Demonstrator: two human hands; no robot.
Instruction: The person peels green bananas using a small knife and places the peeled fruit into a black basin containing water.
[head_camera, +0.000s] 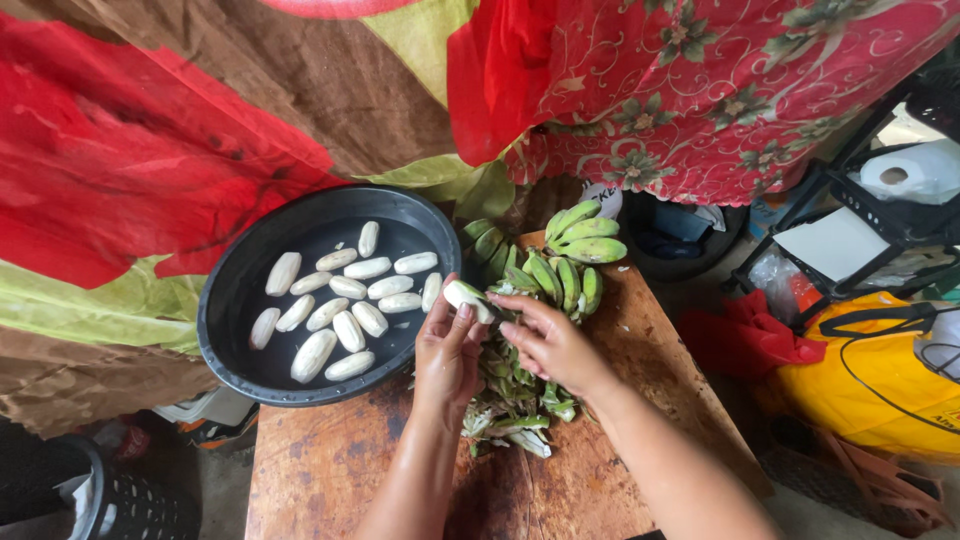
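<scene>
1. My left hand (447, 352) has its fingers closed around a peeled banana (468, 298), held just above the wooden table (320, 470) beside the basin's rim.
2. My right hand (548, 340) has its fingers curled against the same banana's end; whether it holds a tool I cannot tell.
3. Green peels (515, 405) lie piled on the table under both hands.
4. The black basin (230, 300) to the left holds many peeled bananas in water.
5. Green bananas (585, 240) lie at the table's far edge.

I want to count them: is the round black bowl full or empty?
Partly full. The round black plastic bowl holds a layer of peeled white bananas in water, with bare bottom showing around them.
</scene>
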